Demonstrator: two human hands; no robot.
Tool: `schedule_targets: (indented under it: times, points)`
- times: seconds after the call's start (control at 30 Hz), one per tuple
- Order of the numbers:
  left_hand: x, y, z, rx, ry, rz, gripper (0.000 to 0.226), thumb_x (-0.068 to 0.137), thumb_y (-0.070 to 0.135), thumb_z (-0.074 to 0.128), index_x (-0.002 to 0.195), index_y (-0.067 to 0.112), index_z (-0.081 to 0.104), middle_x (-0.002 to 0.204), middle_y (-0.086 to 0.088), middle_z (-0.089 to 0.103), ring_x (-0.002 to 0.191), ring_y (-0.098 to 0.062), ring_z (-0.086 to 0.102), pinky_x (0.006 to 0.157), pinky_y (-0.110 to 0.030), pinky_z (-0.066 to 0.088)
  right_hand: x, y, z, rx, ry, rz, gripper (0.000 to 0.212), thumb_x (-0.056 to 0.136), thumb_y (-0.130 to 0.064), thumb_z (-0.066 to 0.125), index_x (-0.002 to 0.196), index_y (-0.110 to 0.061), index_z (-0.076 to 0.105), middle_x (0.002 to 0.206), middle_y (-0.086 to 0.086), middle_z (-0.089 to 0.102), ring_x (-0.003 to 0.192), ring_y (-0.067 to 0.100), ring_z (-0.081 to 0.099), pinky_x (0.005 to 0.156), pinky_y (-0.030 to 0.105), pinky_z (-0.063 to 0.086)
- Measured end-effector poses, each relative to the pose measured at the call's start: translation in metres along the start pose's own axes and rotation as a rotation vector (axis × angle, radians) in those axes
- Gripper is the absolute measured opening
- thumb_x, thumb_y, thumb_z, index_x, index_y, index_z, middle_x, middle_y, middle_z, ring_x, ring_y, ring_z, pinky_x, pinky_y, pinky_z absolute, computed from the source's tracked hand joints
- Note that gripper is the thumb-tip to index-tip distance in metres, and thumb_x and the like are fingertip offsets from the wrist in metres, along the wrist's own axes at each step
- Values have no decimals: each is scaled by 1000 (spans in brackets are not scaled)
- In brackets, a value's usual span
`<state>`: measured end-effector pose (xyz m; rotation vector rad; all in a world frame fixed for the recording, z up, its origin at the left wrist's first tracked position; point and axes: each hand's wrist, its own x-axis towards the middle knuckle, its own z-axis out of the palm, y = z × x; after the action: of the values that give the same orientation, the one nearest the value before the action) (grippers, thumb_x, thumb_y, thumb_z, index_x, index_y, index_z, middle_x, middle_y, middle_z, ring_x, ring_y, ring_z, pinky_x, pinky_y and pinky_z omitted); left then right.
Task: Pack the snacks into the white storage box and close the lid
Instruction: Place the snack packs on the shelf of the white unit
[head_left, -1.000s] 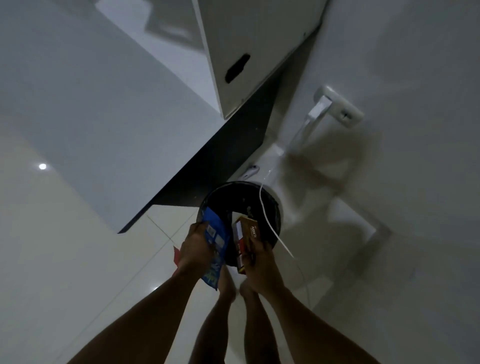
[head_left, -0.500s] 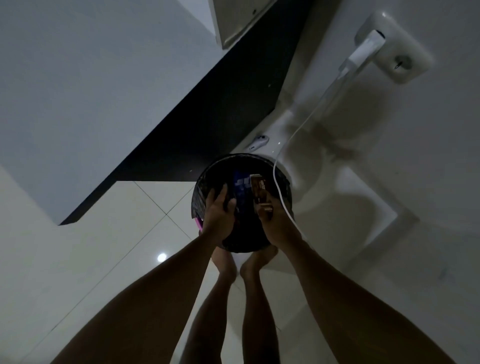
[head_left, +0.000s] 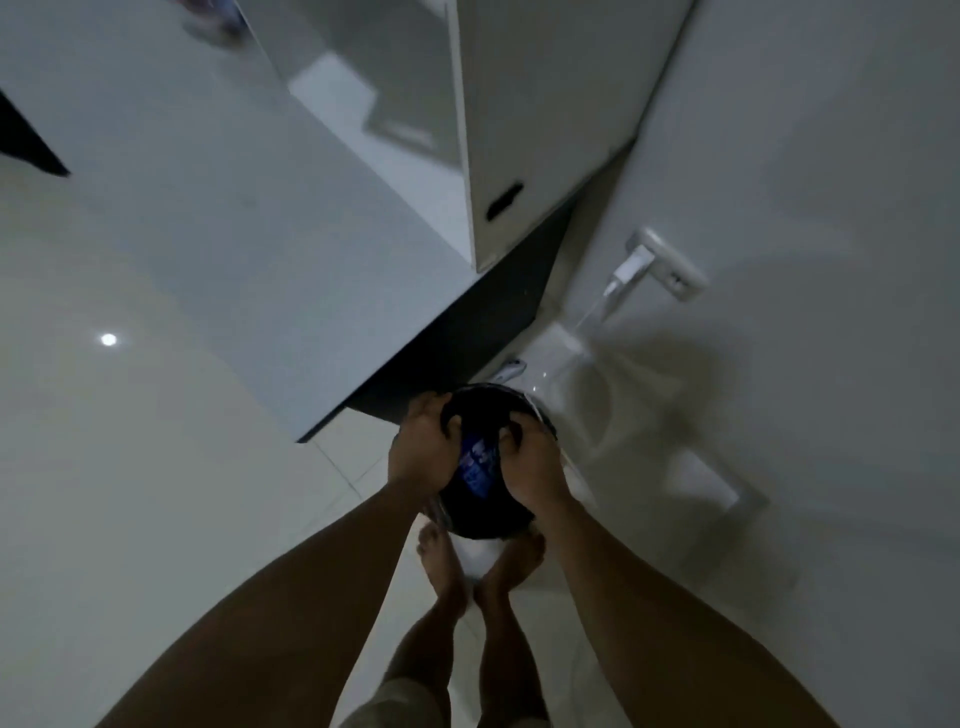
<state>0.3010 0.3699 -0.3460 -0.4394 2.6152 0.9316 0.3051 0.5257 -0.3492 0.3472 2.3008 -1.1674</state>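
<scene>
Between the left hand (head_left: 423, 452) and the right hand (head_left: 532, 470): one blue snack packet (head_left: 478, 464), inside one round dark container (head_left: 485, 522). Fingers of both hands curl into the container, flanking the packet; whether they grip it cannot be told. Two bare feet (head_left: 445, 571) stand nearer than the fingers.

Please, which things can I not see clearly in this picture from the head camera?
1. Fingertips of the left hand and right hand: head view, sunk in the dark round container; grip cannot be told.
2. The blue packet: head view, mostly covered by both hands, print blurred.
3. The container's contents: head view, too dark.
4. The white storage box and its lid: head view, none identifiable.
</scene>
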Motion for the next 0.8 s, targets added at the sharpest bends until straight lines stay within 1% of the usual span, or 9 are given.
schedule_targets:
  times: [0.1, 0.17, 0.33, 0.37, 0.43, 0.53, 0.6, 0.7, 0.8]
  points:
    - [-14, 35, -63, -31, 114, 94, 40, 97, 30, 51, 134, 16, 53, 139, -7, 48, 122, -27, 52, 98, -40, 48, -24, -62, -33, 26, 72, -114, 35, 100, -25, 43, 131, -13, 54, 132, 10, 54, 120, 26, 55, 105, 40, 45]
    - [-20, 54, -102, -27, 180, 164, 39, 98, 29, 51, 133, 14, 54, 138, -8, 50, 121, -27, 52, 96, -38, 47, -38, -104, -51, 9, 107, -195, 36, 101, -24, 45, 134, -11, 53, 135, 11, 51, 121, 26, 55, 105, 40, 45]
    - [-13, 82, -194, 25, 335, 252, 40, 98, 31, 49, 135, 16, 52, 144, -6, 46, 129, -27, 47, 101, -43, 45, -56, -205, -80, -65, 168, -493, 34, 102, -25, 44, 133, -14, 51, 141, 3, 46, 124, 19, 50, 100, 24, 38]
    - [-10, 86, -212, 32, 365, 276, 40, 99, 30, 49, 136, 15, 52, 144, -7, 45, 129, -27, 46, 101, -43, 45, -59, -224, -85, -73, 176, -547, 34, 102, -26, 44, 134, -15, 51, 142, 1, 45, 126, 18, 49, 100, 24, 38]
    - [-5, 96, -251, 32, 434, 316, 41, 99, 29, 49, 136, 15, 51, 143, -7, 46, 128, -28, 47, 101, -44, 45, -65, -262, -94, -94, 207, -647, 35, 102, -27, 43, 134, -15, 50, 142, 0, 44, 127, 17, 47, 102, 30, 41]
    - [2, 112, -308, 19, 538, 376, 39, 98, 29, 50, 134, 16, 53, 139, -7, 49, 124, -28, 50, 98, -45, 47, -77, -317, -106, -120, 284, -799, 34, 102, -25, 44, 133, -13, 51, 138, 4, 46, 126, 20, 48, 104, 35, 42]
    - [8, 124, -344, 17, 592, 433, 38, 97, 29, 51, 133, 15, 54, 135, -8, 52, 121, -29, 51, 95, -44, 48, -83, -350, -114, -123, 351, -860, 34, 101, -23, 45, 133, -12, 51, 137, 6, 48, 126, 21, 48, 104, 36, 42]
    - [20, 141, -390, 13, 629, 532, 36, 96, 26, 52, 130, 12, 56, 130, -10, 53, 116, -29, 54, 92, -42, 47, -87, -393, -124, -116, 453, -912, 33, 99, -19, 48, 130, -11, 53, 134, 7, 50, 121, 25, 51, 99, 38, 45]
    - [38, 152, -426, 23, 607, 626, 36, 97, 25, 52, 130, 11, 56, 129, -11, 54, 118, -29, 53, 96, -38, 43, -82, -427, -130, -95, 554, -914, 32, 98, -17, 50, 130, -10, 54, 134, 10, 50, 122, 26, 50, 98, 31, 41]
